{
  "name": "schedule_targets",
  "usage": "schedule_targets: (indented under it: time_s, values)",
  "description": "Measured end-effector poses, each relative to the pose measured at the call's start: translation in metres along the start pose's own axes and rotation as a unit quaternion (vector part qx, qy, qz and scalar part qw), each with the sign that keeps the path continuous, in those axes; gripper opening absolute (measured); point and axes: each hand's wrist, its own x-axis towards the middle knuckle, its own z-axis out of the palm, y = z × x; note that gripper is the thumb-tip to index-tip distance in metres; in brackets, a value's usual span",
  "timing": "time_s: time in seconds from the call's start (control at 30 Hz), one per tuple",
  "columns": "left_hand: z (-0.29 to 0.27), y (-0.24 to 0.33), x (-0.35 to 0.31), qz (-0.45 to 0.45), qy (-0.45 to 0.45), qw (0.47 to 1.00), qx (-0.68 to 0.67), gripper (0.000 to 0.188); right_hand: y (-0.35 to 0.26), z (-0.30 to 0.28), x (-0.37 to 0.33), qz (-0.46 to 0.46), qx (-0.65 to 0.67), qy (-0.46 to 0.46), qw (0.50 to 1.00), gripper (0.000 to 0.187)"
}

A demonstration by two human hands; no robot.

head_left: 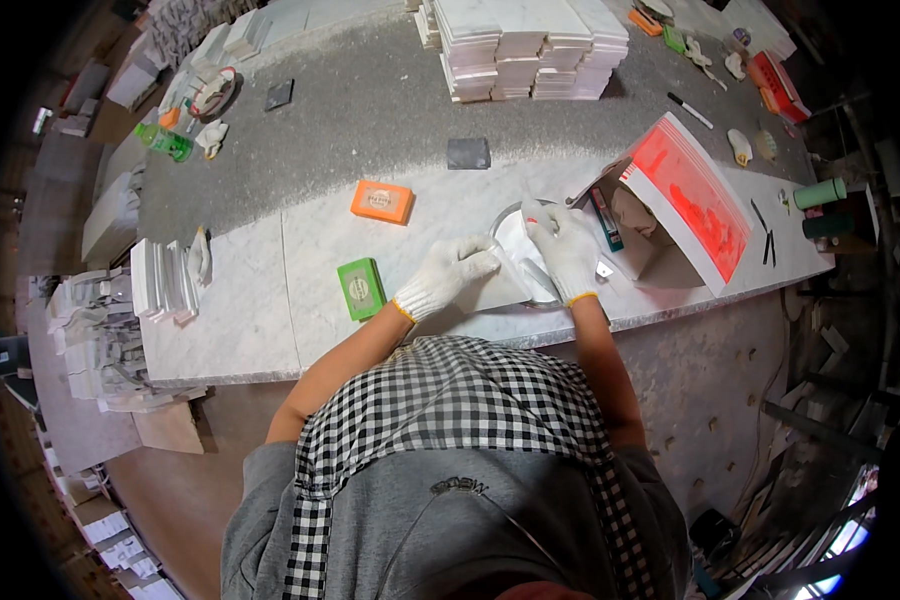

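Observation:
White knit gloves with yellow cuffs cover both my hands. My left hand is closed on the near left edge of a thin white tile, tilted beside a round metal dish. My right hand is over that dish, its fingers pinched together; what they hold is too small to make out. White material fills the part of the dish that shows, and my right hand covers much of it. Left of my hands lie an orange block and a green block.
An open red-and-white box stands close to my right hand. Stacked white tiles stand at the back. A dark square block lies beyond the dish. More white tiles stand at the left, near a green bottle.

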Motion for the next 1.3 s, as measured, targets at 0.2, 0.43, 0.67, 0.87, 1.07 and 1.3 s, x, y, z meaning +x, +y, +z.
schedule_targets:
  time_s: [0.2, 0.43, 0.67, 0.87, 1.07, 1.3]
  values:
    - [0.000, 0.001, -0.004, 0.004, -0.006, 1.000, 0.015, 0.024, -0.029, -0.056, -0.039, 0.044, 0.203, -0.042, 0.977, 0.037]
    - [0.004, -0.007, 0.002, 0.012, -0.008, 1.000, -0.002, 0.022, -0.040, -0.093, -0.071, 0.013, 0.250, -0.062, 0.966, 0.030]
    - [0.005, -0.002, 0.002, 0.010, 0.005, 1.000, 0.003, 0.021, -0.042, -0.096, -0.077, 0.017, 0.279, -0.069, 0.958, 0.025]
    - [0.004, -0.007, 0.003, 0.025, -0.008, 0.999, -0.024, 0.021, -0.048, -0.099, -0.077, -0.005, 0.276, -0.075, 0.958, 0.023]
    - [0.005, -0.010, 0.004, 0.024, -0.012, 0.999, -0.040, 0.021, -0.051, -0.097, -0.078, -0.002, 0.291, -0.069, 0.954, 0.022]
    - [0.003, -0.007, 0.003, 0.015, -0.022, 0.999, -0.032, 0.025, -0.054, -0.099, -0.078, -0.007, 0.260, -0.065, 0.963, 0.021]
